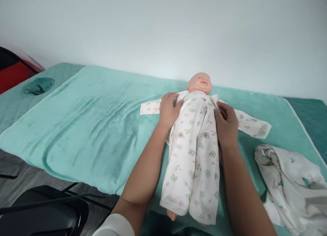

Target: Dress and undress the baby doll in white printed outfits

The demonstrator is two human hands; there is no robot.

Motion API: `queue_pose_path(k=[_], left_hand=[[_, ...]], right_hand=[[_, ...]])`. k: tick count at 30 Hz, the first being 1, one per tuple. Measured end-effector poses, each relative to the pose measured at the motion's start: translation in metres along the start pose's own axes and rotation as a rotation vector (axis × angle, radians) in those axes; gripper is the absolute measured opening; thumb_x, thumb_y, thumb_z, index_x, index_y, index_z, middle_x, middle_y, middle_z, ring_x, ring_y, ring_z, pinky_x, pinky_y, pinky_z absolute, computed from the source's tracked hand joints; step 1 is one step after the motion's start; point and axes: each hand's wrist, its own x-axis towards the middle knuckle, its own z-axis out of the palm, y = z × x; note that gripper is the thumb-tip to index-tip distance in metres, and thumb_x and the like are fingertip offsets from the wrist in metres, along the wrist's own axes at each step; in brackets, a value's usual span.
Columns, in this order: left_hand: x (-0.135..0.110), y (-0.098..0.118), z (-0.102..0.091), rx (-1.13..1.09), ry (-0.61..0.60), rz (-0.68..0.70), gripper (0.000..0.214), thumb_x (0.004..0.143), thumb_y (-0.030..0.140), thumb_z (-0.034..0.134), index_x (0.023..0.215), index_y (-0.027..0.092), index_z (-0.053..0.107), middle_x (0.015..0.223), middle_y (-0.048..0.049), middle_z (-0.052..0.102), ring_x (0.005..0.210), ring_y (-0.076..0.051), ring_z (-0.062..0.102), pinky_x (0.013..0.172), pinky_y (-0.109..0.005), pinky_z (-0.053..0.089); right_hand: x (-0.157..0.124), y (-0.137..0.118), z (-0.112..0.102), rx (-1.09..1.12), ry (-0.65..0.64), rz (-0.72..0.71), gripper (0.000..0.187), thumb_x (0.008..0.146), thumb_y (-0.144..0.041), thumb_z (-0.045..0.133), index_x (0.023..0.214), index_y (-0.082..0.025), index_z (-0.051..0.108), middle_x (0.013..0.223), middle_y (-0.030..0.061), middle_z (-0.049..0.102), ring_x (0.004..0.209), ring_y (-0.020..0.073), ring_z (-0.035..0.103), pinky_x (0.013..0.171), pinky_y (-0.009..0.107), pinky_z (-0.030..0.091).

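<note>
A baby doll point(200, 83) lies on its back, its head toward the wall. It wears a white printed baby shirt point(251, 123) with the sleeves spread out to both sides. Printed white baby pants point(192, 154) cover its front from the chest down to the feet, and one foot point(171, 215) pokes out of a leg opening. At the left edge of the pants' top, my left hand point(170, 109) has cloth between thumb and fingers. My right hand point(227, 121) is closed with curled fingers on the opposite edge. Its fingertips are partly hidden.
A green plush cover point(102, 127) lies over the padded bed, which has a face hole point(38, 86) at the left end. A crumpled printed white cloth point(293, 185) rests at the right. The wall point(163, 31) runs behind; a black chair point(43, 212) stands front left.
</note>
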Motion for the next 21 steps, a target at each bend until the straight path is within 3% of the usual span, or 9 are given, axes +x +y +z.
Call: queue_pose_path(k=[7, 14, 17, 21], left_hand=[[0.013, -0.014, -0.002, 0.193, -0.124, -0.02, 0.022, 0.095, 0.038, 0.058, 0.112, 0.026, 0.061, 0.12, -0.0039, 0.072, 0.118, -0.024, 0.061, 0.114, -0.044, 0.037], [0.018, -0.017, -0.006, 0.167, -0.081, -0.123, 0.009, 0.093, 0.032, 0.054, 0.087, 0.026, 0.055, 0.113, -0.0006, 0.075, 0.103, -0.021, 0.067, 0.096, -0.037, 0.047], [0.02, -0.021, -0.01, 0.159, -0.043, -0.187, 0.01, 0.094, 0.033, 0.051, 0.087, 0.026, 0.052, 0.108, -0.0007, 0.075, 0.1, -0.021, 0.068, 0.088, -0.035, 0.049], [0.021, -0.029, -0.014, 0.226, 0.071, -0.296, 0.009, 0.094, 0.031, 0.052, 0.087, 0.025, 0.051, 0.096, -0.0052, 0.072, 0.093, -0.024, 0.067, 0.084, -0.037, 0.049]], right_hand=[[0.027, 0.012, 0.001, -0.284, -0.006, -0.123, 0.038, 0.084, -0.036, 0.053, 0.116, -0.022, 0.068, 0.118, 0.0095, 0.07, 0.106, 0.0266, 0.062, 0.097, 0.046, 0.047], [0.059, 0.013, 0.004, -0.505, -0.09, -0.122, 0.032, 0.082, -0.026, 0.049, 0.107, -0.026, 0.069, 0.096, 0.0041, 0.073, 0.088, 0.0248, 0.064, 0.082, 0.037, 0.047], [0.081, 0.024, -0.007, -0.56, -0.075, -0.147, 0.03, 0.08, -0.02, 0.048, 0.097, -0.024, 0.071, 0.088, 0.0047, 0.072, 0.081, 0.0238, 0.063, 0.078, 0.035, 0.045], [0.105, 0.041, -0.03, -0.615, -0.069, -0.04, 0.029, 0.077, -0.016, 0.05, 0.091, -0.022, 0.074, 0.085, 0.0105, 0.073, 0.076, 0.0251, 0.062, 0.076, 0.039, 0.044]])
